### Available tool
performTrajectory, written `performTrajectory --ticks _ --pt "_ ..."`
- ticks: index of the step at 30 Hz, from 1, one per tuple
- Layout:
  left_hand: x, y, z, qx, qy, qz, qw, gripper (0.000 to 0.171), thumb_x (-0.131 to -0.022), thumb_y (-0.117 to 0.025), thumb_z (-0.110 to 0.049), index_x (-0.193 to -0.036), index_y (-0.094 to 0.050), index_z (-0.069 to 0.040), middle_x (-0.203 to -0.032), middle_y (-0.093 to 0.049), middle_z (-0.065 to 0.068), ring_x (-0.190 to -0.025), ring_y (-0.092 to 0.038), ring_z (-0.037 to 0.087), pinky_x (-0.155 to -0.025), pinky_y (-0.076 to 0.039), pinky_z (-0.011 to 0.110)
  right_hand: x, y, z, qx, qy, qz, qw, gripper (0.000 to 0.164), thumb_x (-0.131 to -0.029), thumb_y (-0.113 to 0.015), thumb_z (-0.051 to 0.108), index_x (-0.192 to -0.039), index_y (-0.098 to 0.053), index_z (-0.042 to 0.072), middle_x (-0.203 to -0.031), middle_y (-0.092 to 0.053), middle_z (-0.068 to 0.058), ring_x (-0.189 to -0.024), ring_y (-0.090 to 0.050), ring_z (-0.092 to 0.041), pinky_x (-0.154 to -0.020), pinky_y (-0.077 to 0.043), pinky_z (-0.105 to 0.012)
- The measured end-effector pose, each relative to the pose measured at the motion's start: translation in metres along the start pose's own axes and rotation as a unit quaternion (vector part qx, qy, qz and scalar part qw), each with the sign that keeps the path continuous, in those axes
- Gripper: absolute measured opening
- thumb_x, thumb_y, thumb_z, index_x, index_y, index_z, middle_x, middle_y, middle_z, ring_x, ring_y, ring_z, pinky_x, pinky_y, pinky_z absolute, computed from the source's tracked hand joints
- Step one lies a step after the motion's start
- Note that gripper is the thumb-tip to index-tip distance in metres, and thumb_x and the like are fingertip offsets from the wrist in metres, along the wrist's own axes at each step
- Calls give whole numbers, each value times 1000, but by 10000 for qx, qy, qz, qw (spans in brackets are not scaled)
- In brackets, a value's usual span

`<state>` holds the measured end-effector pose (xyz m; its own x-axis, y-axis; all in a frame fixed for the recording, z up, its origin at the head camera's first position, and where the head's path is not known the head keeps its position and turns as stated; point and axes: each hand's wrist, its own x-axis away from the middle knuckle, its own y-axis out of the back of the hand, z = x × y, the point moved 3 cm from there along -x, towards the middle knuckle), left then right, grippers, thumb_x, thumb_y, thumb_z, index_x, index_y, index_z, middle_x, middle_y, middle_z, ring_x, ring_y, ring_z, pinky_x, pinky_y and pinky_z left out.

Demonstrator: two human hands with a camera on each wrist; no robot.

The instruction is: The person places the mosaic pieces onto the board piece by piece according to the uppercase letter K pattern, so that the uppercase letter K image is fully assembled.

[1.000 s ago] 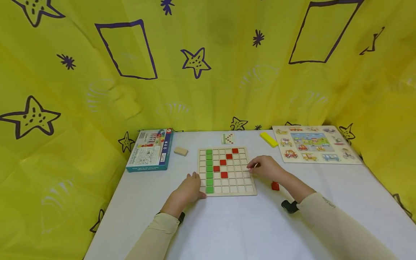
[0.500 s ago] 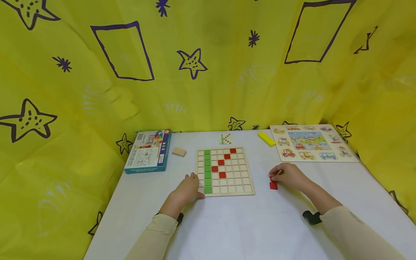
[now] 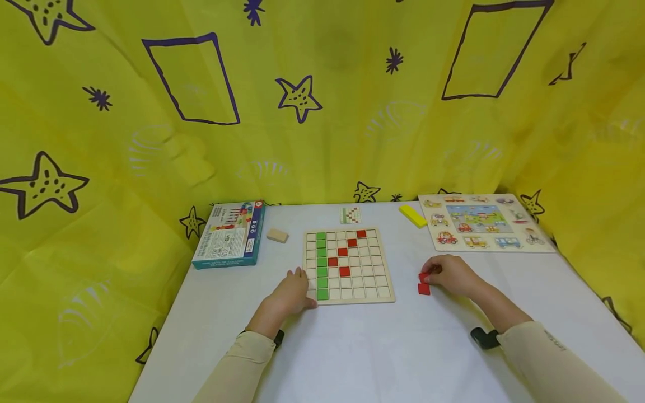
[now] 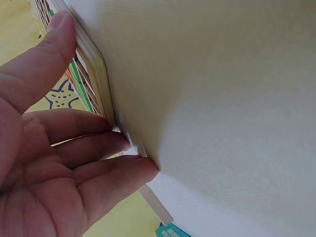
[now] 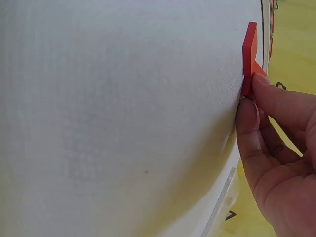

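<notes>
A wooden grid board (image 3: 358, 302) lies on the white table, with a full column of green square tiles (image 3: 322, 262) and several red tiles (image 3: 342, 252) on a slant beside it. My left hand (image 3: 289, 292) rests at the board's near left corner, its thumb at the near edge and its fingers along the left side. Right of the board, the thumb and finger of my right hand (image 3: 450, 274) pinch a red square tile (image 5: 247, 86). Another red tile (image 3: 424, 289) lies just in front of it, overlapping it in the right wrist view.
Behind the board lies a small pattern card (image 3: 350, 215). A pale wooden block (image 3: 277, 235) and a teal box (image 3: 229, 235) are at the left. Back right are a yellow block (image 3: 413, 216) and a vehicle picture puzzle (image 3: 544, 243). A yellow curtain (image 3: 322, 151) hangs behind the table.
My right hand has moved from the board's right edge, right and toward me, to the loose red tiles, and now pinches one. My left hand stays at the board's corner.
</notes>
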<state>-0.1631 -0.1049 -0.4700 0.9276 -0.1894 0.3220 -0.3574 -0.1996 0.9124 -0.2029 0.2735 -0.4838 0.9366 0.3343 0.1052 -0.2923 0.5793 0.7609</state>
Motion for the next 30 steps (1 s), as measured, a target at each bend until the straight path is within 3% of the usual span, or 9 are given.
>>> performTrajectory --ticks 7,12,23,30 --pt "1 1 -1 -18 -37 18 10000 88 -87 -79 -32 -147 -36 15 -155 -34 29 -144 -31 46 -115 -33 50 -3 5 6 -4 27 -192 9998 5 -88 -76 7 -92 -77 9 -87 -70 2 -85 -59 -20 -77 -50 -36" --pt "2 2 -1 -89 -92 -32 9999 88 -87 -80 -32 -146 -36 16 -154 -35 31 -143 -32 47 -115 -33 50 -18 0 21 -240 -41 -122 9996 6 -90 -76 10 -95 -78 10 -92 -72 0 -90 -61 -22 -79 -51 -35" --pt "-1 -1 0 -40 -58 51 10000 88 -88 -79 -33 -148 -35 15 -156 -33 29 -144 -30 46 -116 -32 49 -50 -38 77 -663 191 294 9972 4 -88 -77 9 -92 -78 8 -93 -73 -1 -88 -59 -19 -79 -50 -31" --pt "-1 0 1 -2 -35 36 10000 89 -87 -80 -33 -148 -35 15 -156 -33 29 -144 -30 46 -115 -32 50 -57 -63 97 -788 158 438 9958 7 -88 -79 11 -91 -78 5 -89 -72 1 -81 -59 -15 -75 -50 -29"
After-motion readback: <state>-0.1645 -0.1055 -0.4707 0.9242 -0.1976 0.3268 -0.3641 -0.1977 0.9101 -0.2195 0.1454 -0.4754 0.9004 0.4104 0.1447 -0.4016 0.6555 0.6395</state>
